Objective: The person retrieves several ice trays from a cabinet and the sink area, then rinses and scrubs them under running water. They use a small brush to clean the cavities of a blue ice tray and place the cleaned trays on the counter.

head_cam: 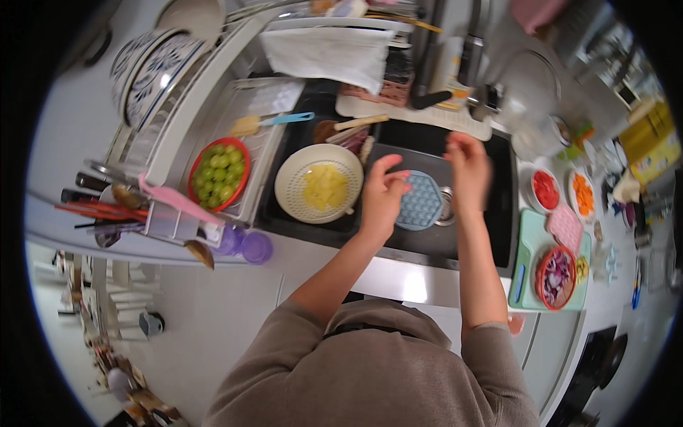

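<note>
My left hand [385, 192] hovers over the sink [499, 203] with thumb and fingers apart and nothing visible in it. On the right, my right hand [470, 171] is raised above the basin, blurred, its fingertips bent together; whether they pinch something small I cannot tell. Between and below the hands a light-blue honeycomb mould [421, 202], perhaps an ice tray, lies by the steel drain [446, 207]. Left of my left hand, a white colander [288, 187] holds pale yellow pieces [324, 187] of cut food.
Green grapes [217, 173] fill a red basket on the left drainboard, near a blue-handled brush [272, 121]. Behind the basin stands a black faucet [429, 99]. At right, a green cutting board [525, 256] carries sliced red onion [556, 276] and a pink mould [564, 228].
</note>
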`<state>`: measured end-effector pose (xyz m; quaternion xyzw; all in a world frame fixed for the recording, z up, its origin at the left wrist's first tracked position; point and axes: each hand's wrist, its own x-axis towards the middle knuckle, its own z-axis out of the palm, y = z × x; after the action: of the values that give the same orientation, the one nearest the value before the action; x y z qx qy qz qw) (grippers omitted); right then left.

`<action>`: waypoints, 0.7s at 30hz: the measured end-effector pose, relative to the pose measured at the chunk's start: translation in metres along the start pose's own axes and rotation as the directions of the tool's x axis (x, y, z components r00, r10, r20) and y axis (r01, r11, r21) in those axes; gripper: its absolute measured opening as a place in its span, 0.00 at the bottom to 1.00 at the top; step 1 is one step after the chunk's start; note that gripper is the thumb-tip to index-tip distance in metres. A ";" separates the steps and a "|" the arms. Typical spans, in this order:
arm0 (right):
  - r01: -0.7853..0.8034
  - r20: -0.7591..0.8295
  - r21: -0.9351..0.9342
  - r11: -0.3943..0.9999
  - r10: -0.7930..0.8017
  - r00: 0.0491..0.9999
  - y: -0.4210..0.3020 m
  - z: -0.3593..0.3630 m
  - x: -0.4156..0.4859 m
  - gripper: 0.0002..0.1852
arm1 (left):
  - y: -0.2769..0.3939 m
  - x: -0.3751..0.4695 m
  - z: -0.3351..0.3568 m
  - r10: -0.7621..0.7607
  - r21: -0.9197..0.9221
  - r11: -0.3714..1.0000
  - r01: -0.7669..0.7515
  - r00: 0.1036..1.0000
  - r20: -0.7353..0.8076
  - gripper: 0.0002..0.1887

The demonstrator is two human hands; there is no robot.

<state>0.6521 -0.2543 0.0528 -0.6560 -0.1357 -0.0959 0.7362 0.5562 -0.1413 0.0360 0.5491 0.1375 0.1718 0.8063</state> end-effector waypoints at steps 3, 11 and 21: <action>0.130 0.296 -0.139 0.982 -0.084 0.951 0.012 0.087 -0.007 0.07 | 0.030 0.005 -0.054 0.096 0.002 0.995 -0.098 0.972 -0.212 0.25; 0.629 0.624 -0.383 0.677 -0.312 0.716 0.028 0.275 0.032 0.17 | 0.075 0.000 -0.146 0.173 0.045 0.984 -0.171 0.879 -0.444 0.26; 0.643 0.758 -0.652 0.402 0.346 0.553 0.066 0.372 0.093 0.65 | 0.068 0.008 -0.166 0.117 0.007 0.992 -0.122 0.933 -0.340 0.20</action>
<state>0.7333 0.1263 0.0596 -0.8833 -0.4523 0.0842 0.0900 0.4866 0.0243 0.0393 0.5128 0.2397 0.3137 0.7623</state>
